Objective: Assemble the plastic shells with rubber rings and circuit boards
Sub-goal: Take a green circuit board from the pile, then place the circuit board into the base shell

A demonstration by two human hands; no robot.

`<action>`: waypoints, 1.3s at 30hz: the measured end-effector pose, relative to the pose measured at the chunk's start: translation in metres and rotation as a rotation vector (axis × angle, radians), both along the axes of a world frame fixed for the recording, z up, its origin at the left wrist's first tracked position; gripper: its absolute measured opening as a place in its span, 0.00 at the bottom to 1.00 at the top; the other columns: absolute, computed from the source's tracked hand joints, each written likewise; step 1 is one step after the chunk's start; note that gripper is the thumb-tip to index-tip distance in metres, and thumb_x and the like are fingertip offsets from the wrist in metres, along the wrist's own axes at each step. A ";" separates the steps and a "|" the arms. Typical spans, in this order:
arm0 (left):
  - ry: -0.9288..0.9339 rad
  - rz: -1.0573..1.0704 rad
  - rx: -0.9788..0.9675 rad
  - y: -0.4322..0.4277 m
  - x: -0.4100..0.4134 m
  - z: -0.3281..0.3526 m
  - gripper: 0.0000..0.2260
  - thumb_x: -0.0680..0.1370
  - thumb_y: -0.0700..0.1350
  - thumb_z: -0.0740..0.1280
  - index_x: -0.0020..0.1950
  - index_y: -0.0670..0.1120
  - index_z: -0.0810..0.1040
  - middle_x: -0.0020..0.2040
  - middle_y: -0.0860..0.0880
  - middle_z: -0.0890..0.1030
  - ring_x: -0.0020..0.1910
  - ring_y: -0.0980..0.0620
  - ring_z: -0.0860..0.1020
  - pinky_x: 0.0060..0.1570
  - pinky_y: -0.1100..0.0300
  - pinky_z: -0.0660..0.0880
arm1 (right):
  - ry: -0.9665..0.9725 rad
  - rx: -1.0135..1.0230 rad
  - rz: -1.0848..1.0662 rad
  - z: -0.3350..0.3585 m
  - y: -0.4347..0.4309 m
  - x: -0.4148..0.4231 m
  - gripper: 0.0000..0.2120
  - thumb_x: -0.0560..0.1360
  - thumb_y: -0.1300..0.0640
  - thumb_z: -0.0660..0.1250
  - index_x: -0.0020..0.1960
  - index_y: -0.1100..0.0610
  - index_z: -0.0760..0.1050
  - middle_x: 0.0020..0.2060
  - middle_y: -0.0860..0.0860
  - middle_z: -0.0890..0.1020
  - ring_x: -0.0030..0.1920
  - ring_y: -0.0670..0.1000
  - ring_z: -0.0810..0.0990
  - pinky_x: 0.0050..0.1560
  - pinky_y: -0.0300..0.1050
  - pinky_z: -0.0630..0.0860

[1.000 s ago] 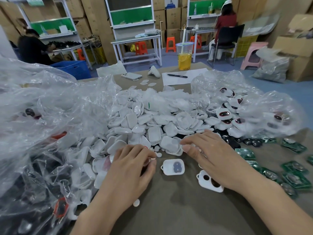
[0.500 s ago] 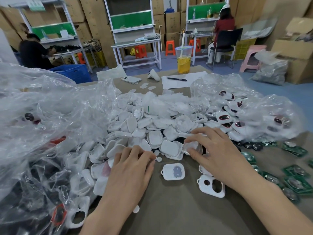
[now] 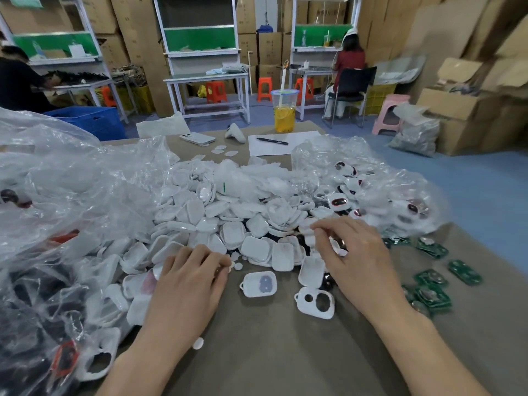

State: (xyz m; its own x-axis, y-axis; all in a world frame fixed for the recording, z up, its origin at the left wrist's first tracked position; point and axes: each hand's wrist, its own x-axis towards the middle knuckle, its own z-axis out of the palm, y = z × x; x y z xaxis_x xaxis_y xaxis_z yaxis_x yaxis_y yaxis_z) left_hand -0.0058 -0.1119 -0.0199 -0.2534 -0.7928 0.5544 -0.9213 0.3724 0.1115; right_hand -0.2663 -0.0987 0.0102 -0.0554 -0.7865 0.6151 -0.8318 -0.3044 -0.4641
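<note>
Your left hand [image 3: 191, 284] lies palm-down, fingers curled at the edge of the white shells [image 3: 257, 248], your right hand [image 3: 357, 258] clawed over them; whether either holds anything I cannot tell.

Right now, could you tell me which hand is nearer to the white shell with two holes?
Right. The right hand is just beside the two-hole shell, on its right; the left hand is farther off to its left, beyond the grey-padded shell.
</note>
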 end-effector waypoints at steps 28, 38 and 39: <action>0.027 0.036 -0.107 0.008 -0.005 0.010 0.15 0.78 0.48 0.58 0.56 0.47 0.82 0.44 0.52 0.82 0.46 0.46 0.81 0.54 0.52 0.68 | 0.093 0.223 -0.446 0.001 0.038 -0.041 0.22 0.82 0.41 0.52 0.54 0.51 0.81 0.50 0.48 0.83 0.51 0.54 0.79 0.54 0.52 0.70; 0.991 -0.326 0.355 0.000 -0.040 0.048 0.07 0.77 0.56 0.66 0.55 0.63 0.79 0.48 0.54 0.85 0.48 0.54 0.82 0.48 0.61 0.78 | -0.492 0.374 0.522 0.042 -0.035 0.045 0.03 0.72 0.45 0.75 0.45 0.42 0.84 0.33 0.47 0.82 0.27 0.43 0.75 0.30 0.36 0.73; 1.029 -0.349 0.389 -0.001 -0.040 0.046 0.07 0.78 0.53 0.68 0.54 0.62 0.80 0.47 0.52 0.85 0.46 0.52 0.82 0.48 0.58 0.78 | -0.539 0.394 0.543 0.038 -0.039 0.048 0.06 0.69 0.44 0.76 0.45 0.43 0.84 0.32 0.51 0.80 0.27 0.45 0.75 0.30 0.37 0.73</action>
State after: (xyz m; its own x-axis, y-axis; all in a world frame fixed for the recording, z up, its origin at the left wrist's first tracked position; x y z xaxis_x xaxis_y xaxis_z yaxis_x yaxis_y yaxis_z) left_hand -0.0462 -0.1129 0.0265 -0.0622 -0.9310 0.3597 -0.1819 0.3649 0.9131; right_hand -0.2183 -0.1380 0.0485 0.1848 -0.9392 0.2892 -0.2530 -0.3299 -0.9095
